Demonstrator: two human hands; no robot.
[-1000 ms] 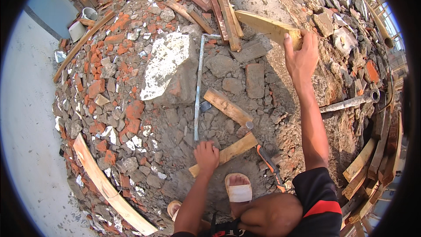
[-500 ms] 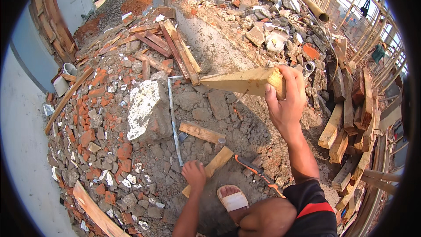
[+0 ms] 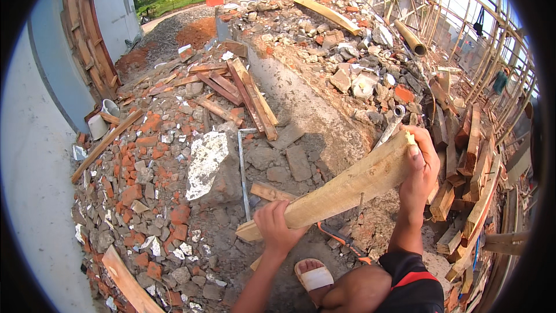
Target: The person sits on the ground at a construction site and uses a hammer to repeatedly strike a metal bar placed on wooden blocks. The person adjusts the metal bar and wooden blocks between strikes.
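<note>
The pale wooden plank (image 3: 341, 190) slants to the right of the white-faced concrete chunk (image 3: 207, 165), its narrow left end on the person's side of that chunk and its thick right end well apart from it. The left hand (image 3: 279, 226), nearer the chunk, has its fingers close together, curled over the plank's upper edge; I cannot tell where its thumb presses. The right hand (image 3: 420, 165), far to the chunk's right, pinches the thick end between its thumb on the near side and fingers bent around the far side. A nail (image 3: 361, 200) juts from the plank's lower edge, between the two hands. Just beside the chunk's right edge runs a thin grey strip (image 3: 244, 177), its lower end close to the plank's left end, leaving little side room there. Right of the chunk, a short wood piece (image 3: 270, 191) shows partly behind the plank, and an orange-and-black tool handle (image 3: 343, 242) lies below it. A metal pipe (image 3: 389, 126) reaches the plank's thick end in view; whether they touch I cannot tell. Farther right of the chunk, past the right hand, stacked timbers (image 3: 472, 162) bound the room on that side.
</note>
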